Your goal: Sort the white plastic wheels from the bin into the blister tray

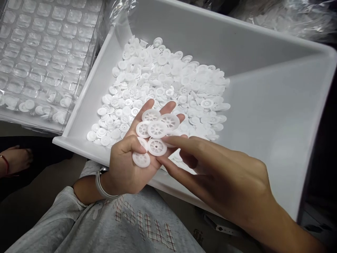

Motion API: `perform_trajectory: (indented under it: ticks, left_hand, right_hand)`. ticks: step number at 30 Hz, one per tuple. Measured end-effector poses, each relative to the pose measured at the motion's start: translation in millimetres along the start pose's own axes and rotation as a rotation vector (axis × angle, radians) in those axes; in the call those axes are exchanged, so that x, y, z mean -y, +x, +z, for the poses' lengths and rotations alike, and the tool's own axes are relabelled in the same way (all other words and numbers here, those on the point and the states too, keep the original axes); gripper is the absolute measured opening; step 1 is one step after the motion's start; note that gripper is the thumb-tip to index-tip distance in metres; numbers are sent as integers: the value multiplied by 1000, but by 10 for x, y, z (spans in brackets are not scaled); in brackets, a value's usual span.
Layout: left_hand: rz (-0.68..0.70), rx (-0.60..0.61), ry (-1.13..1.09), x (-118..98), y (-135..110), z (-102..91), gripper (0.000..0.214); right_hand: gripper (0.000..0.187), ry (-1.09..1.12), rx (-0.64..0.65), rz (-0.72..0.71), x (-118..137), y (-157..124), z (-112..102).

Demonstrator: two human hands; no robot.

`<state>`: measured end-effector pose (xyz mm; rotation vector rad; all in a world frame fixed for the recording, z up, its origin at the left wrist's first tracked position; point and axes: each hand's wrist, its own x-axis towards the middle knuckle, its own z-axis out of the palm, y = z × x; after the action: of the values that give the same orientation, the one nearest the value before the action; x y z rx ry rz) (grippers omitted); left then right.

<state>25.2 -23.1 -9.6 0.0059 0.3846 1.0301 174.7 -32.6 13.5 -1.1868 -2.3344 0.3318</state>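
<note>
**Wheels in your palm over the bin**

Head view: Your left hand lies open, palm up, over the near rim of the white bin. About seven white spoked wheels rest loosely on its palm and fingers, some overlapping. None is clasped; your thumb lies across the lowest ones. A pale band circles that wrist.

Your right hand reaches in from the right with its fingers stretched out. The forefinger tip and thumb tip sit either side of one wheel at the base of the left fingers and touch its edge. Whether they have pinched it cannot be told.

Inside the bin, a heap of the same white wheels spreads over the floor towards the left wall, just beyond your left fingertips. The right half of the floor shows bare.

Left of the bin stands a clear pocketed tray. A few wheels fill the pockets of its near rows.

At the left edge, another person's hand, a red cord at its wrist, rests low and well apart from yours. Your grey shirt fills the bottom of the picture.
</note>
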Motion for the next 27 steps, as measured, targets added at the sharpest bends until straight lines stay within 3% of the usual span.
perform_trajectory:
  ticks: [7,12,19,27]
  left_hand:
    - [28,47,-23,11,-25,-16,92]
    - [24,46,14,4,-21,-12,93]
    - [31,37,39,-1,-27,-12,89]
    - [9,60,22,-8,-19,-13,88]
  right_hand:
    - [24,-256,-34,-204,-98,-50,-17]
    - [29,-175,-16,-303,-168,-111,-30]
    - [20,-196,-4,-529,-146,-40,-39]
    - [18,-197,-23,-555,-185,-79,-44]
